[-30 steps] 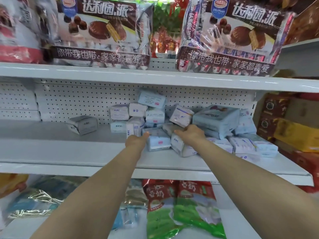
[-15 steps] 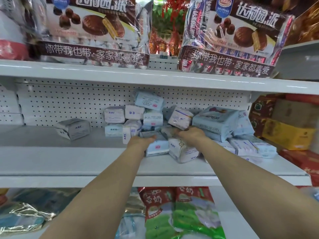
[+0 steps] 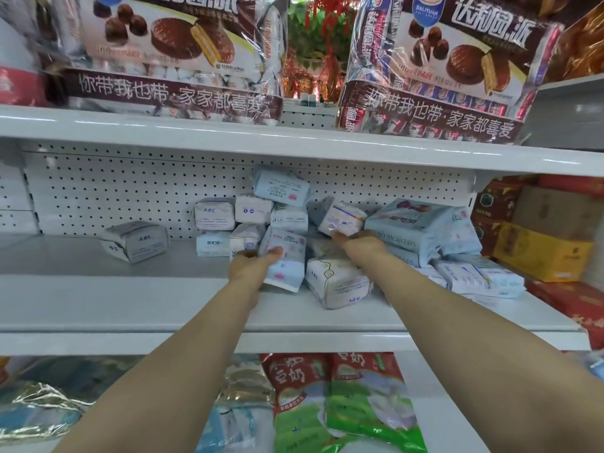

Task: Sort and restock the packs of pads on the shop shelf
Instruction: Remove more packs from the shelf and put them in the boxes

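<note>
Head cam: L hand [image 3: 256, 268] has thumb + fingers wrapped round a light-blue pack [image 3: 283, 256]. It's tipped up on end, long axis running up and away from the palm. R hand [image 3: 359, 246] is in among the packs just right of it, fingertips hidden under a small tilted pack [image 3: 341, 217], so can't tell if it's gripping anything. Imo the L one's nearer the bare bit of shelf [image 3: 163, 305] to its left, w/ a lone ABC pack [image 3: 135, 240] further that way, so it prob goes there
</note>
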